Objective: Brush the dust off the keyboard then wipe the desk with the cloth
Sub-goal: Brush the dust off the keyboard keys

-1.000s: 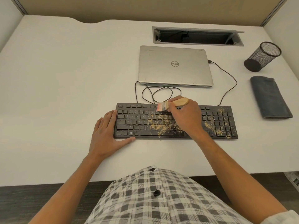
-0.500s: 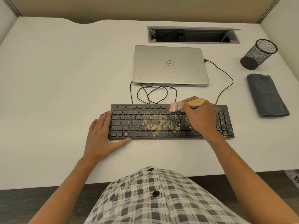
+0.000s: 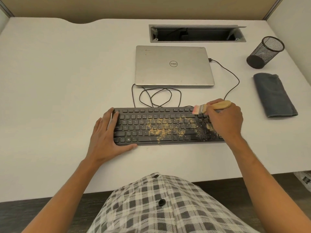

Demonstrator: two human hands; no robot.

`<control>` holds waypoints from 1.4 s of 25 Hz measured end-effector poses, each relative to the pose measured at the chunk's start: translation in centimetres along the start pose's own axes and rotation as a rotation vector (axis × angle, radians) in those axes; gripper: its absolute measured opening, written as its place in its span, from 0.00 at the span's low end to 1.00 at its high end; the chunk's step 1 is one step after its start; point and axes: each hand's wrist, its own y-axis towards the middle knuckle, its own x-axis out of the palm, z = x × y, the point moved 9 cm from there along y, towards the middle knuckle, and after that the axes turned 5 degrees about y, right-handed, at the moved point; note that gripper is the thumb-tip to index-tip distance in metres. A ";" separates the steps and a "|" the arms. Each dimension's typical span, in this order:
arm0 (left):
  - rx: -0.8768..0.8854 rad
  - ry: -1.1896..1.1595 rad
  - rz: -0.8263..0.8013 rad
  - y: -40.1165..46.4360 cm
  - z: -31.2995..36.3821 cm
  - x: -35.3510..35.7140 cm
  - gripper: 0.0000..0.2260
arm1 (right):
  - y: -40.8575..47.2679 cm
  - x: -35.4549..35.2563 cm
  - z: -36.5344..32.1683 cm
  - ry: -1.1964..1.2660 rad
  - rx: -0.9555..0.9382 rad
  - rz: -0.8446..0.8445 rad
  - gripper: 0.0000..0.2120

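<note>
Right hand (image 3: 225, 120) grips the brush (image 3: 212, 107), bristles at the far edge of the dusty keyboard (image 3: 165, 126); left hand (image 3: 107, 135) lies flat, steadying its left end. Folded cloth (image 3: 273, 95) sits near the desk's (image 3: 58, 81) right edge, bare desk stretching left

A wooden brush (image 3: 212, 107) is gripped by the right hand (image 3: 224, 122) over the dusty keyboard (image 3: 161, 126), whose left end is steadied by the flat left hand (image 3: 107, 137). A folded cloth (image 3: 274, 95) is seen on the desk (image 3: 67, 81).
</note>
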 end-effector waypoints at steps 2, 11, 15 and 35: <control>0.028 0.016 -0.006 0.4 0.6 0.1 0.56 | -0.7 0.0 -1.6 0.021 -0.068 0.035 0.07; 0.018 0.045 -0.006 1.0 2.5 1.6 0.56 | -5.4 8.3 -8.5 0.206 -0.336 -0.321 0.07; 0.006 0.032 0.012 1.0 2.5 1.6 0.57 | -6.0 9.9 -12.6 0.082 -0.506 -0.363 0.13; 0.011 -0.003 0.037 1.0 2.4 1.5 0.57 | -5.2 14.5 -17.7 -0.387 -0.715 -0.782 0.14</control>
